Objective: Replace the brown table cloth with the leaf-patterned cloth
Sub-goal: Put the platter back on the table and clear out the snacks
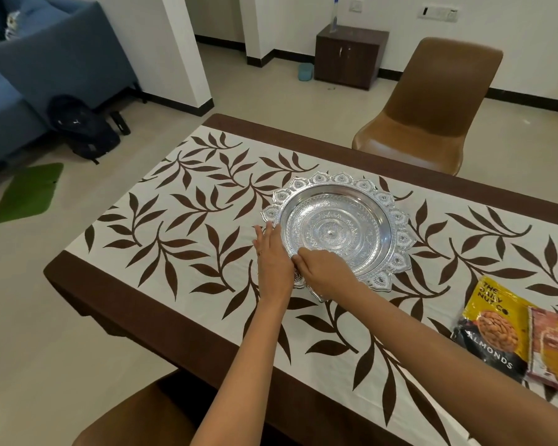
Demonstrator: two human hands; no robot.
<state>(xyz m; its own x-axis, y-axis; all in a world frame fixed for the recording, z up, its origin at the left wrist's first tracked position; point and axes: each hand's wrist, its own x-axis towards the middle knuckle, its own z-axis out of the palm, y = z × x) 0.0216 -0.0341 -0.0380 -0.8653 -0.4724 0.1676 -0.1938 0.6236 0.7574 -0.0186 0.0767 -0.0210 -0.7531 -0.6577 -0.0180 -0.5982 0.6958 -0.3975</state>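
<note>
The leaf-patterned cloth (181, 226) already lies spread flat over the tabletop (448, 185), its long axis running from your 10 o'clock out to your 4 o'clock, with a dark brown band showing along the near edge and the far edge. Whether that band is the cloth's own border or the brown cloth underneath, you cannot tell from here.

Your hands meet at the near-left rim of the silver tray (339, 230), which sits on the cloth at your 12 o'clock. The left hand (273, 255) lies with fingers straight against the tray's 8 o'clock edge, pressing rather than gripping. The right hand (322, 268) reaches in from your 4 o'clock with its fingers over the rim at about 7 o'clock; whether they curl under the rim is hidden. The two hands are touching or almost so.

Both hands are equally near the tray, so any nudge goes away from you, toward 1 o'clock. The snack packets (509, 333) lie well apart at your 3 o'clock. The job looks nearly finished: you are likely just settling the tray.
</note>
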